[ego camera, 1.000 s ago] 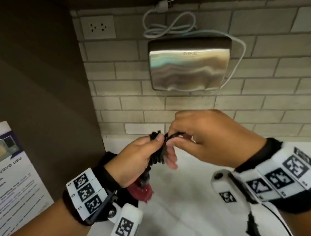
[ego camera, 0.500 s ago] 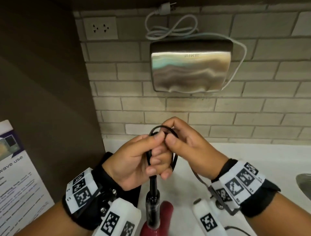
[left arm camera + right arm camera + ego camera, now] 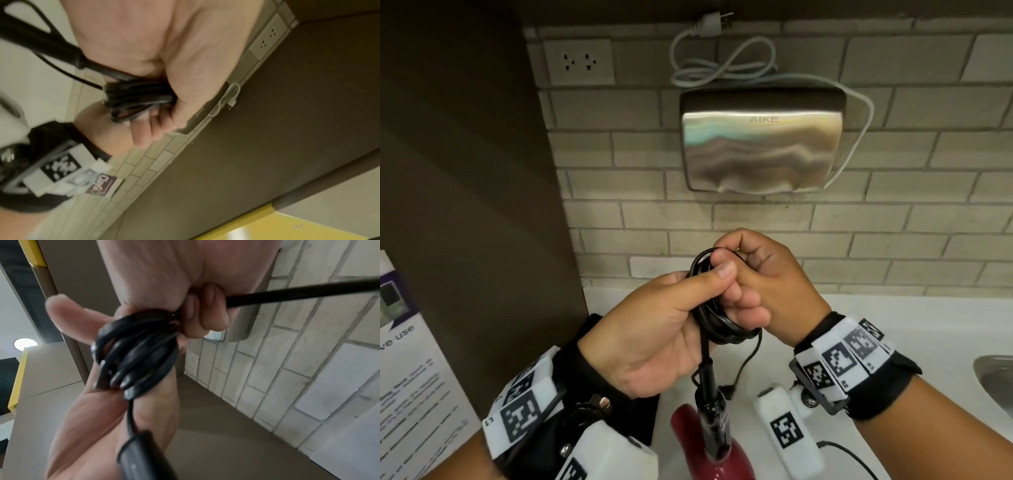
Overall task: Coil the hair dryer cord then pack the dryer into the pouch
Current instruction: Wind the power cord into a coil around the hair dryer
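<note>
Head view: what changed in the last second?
The cord coil gained loops, now a thick bundle. The right hand swung around it and pinches the top; the left hand keeps gripping it. The hair dryer still hangs below.
</note>
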`<state>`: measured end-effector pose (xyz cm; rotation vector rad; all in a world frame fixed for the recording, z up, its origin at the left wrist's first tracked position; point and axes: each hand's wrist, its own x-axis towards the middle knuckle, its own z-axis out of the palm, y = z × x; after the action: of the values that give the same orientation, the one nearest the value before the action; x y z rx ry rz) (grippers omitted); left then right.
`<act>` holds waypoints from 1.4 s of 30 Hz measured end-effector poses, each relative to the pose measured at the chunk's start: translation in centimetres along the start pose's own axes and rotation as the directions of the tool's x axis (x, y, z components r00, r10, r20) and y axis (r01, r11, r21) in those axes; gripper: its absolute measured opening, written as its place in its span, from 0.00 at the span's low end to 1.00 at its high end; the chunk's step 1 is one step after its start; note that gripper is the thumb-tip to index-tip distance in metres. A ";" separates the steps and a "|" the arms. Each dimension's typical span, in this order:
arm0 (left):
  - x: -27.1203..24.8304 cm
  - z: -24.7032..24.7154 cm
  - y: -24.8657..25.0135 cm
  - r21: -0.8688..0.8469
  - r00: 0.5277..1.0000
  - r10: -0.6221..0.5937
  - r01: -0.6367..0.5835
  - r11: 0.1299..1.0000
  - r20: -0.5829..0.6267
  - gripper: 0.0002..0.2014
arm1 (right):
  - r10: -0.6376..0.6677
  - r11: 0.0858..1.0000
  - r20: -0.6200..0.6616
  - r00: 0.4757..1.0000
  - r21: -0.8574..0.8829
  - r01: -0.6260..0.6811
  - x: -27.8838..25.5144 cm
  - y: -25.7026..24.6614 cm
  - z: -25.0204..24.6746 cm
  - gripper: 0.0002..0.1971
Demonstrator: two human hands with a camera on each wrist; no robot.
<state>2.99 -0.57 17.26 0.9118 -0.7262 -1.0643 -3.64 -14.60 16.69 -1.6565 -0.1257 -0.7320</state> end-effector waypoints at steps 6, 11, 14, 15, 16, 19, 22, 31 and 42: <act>-0.1 0.6 -0.3 -0.051 0.996 0.006 -0.010 0.999 -0.091 0.14 | 0.009 0.998 0.015 1.000 0.055 -0.010 0.0 -0.1 -0.1 0.07; -0.2 -1.0 0.0 -0.256 0.991 0.132 -0.121 0.959 0.025 0.19 | -0.022 0.992 0.028 0.999 -0.121 0.025 0.0 0.3 -1.0 0.07; -0.3 -1.8 1.3 -0.333 0.967 0.241 -0.255 0.908 -0.082 0.22 | 0.055 0.951 0.007 0.998 -0.304 -0.051 -1.1 2.5 -2.7 0.11; -0.2 -2.0 1.7 -0.358 0.959 0.257 -0.282 0.890 -0.116 0.22 | 0.087 0.921 0.007 0.996 -0.382 -0.078 -1.7 3.3 -3.0 0.11; -0.2 -2.2 2.1 -0.380 0.953 0.267 -0.301 0.875 -0.140 0.22 | 0.120 0.887 0.007 0.993 -0.450 -0.103 -2.4 4.1 -3.3 0.10; 0.2 -3.1 2.4 -0.407 0.935 0.306 -0.354 0.842 -0.179 0.21 | 0.211 0.773 0.065 0.975 -0.622 -0.125 -4.3 5.5 -3.1 0.11; 0.3 -4.6 3.3 -0.342 0.913 0.364 -0.406 0.848 -0.183 0.19 | 0.271 0.580 0.235 0.933 -0.813 0.036 -6.2 5.0 -2.6 0.15; 0.5 -6.3 -0.5 0.560 0.952 0.271 -0.148 0.815 -0.144 0.20 | -0.023 0.160 0.431 0.902 -0.889 0.429 -3.9 -6.5 -2.0 0.16; 0.0 -2.8 -0.8 0.268 0.973 -0.108 0.050 0.962 0.206 0.34 | -0.067 0.588 0.318 0.946 -0.753 0.295 0.3 -4.7 -1.0 0.15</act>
<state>5.06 0.00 15.30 1.0654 -1.0394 -1.1703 -5.97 -14.54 20.91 -2.6527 -0.1715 -0.7741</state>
